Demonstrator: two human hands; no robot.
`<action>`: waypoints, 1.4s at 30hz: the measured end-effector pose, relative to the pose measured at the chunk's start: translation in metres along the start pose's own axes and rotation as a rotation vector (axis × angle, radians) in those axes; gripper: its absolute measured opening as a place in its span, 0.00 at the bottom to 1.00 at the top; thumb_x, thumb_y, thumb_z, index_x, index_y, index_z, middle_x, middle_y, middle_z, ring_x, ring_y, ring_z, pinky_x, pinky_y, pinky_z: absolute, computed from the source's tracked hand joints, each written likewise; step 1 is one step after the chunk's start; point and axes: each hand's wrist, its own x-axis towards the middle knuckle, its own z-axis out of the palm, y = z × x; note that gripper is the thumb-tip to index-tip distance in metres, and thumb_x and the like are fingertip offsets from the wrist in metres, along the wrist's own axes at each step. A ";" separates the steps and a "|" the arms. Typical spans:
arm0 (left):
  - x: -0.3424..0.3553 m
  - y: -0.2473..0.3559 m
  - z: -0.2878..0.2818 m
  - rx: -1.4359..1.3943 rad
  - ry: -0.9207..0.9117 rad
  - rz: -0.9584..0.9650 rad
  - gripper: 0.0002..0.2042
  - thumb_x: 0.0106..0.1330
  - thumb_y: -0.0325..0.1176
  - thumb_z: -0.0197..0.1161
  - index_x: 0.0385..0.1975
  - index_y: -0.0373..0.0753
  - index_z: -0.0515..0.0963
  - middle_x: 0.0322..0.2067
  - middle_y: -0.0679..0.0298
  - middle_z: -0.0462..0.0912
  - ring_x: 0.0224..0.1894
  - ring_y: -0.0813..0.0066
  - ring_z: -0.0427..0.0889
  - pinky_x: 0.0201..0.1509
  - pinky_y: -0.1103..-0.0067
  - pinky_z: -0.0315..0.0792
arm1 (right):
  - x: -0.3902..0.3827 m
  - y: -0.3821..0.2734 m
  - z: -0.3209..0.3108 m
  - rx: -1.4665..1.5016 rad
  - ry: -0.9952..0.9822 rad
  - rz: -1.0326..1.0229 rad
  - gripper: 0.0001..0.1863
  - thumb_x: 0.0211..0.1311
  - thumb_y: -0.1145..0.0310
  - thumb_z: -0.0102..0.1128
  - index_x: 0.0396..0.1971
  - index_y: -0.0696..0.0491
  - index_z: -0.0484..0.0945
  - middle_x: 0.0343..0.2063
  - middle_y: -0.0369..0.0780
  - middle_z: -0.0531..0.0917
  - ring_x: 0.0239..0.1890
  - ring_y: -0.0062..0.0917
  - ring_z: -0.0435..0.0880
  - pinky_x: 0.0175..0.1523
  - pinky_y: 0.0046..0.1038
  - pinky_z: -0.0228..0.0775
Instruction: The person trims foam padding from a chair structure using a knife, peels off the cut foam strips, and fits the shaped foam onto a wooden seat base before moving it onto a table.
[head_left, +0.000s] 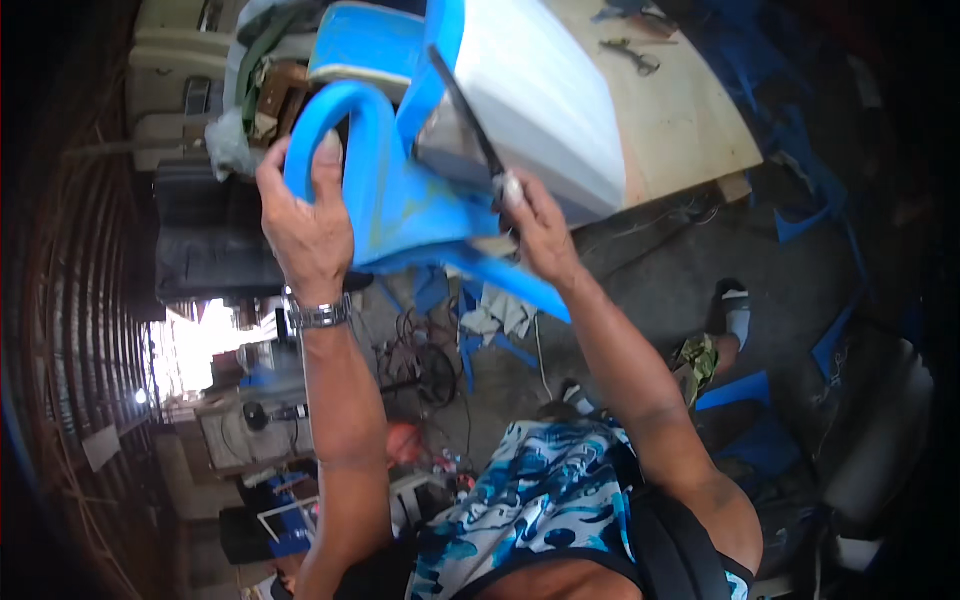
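My left hand, with a metal watch at the wrist, is closed around the bent end of a blue foam strip. The strip curls over in a loop, and its long tail runs down to the right under my right wrist. In my right hand is a knife, its long dark blade pointing up and to the left, just right of the foam loop. Beyond the blade stands a large white shaped block edged with blue foam. Whether the blade touches the foam or the block I cannot tell.
The block rests on a pale wooden table, where scissors lie at the far right. Another blue foam piece sits at the far left. Blue offcuts, cables and a fan are on the floor. Someone's leg shows at right.
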 end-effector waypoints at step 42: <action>-0.050 0.021 0.022 -0.097 0.065 -0.006 0.16 0.59 0.33 0.73 0.38 0.29 0.76 0.31 0.57 0.85 0.31 0.76 0.84 0.36 0.78 0.78 | 0.015 -0.006 0.004 -0.420 -0.045 -0.400 0.14 0.68 0.66 0.56 0.49 0.55 0.76 0.34 0.45 0.82 0.35 0.35 0.82 0.43 0.32 0.73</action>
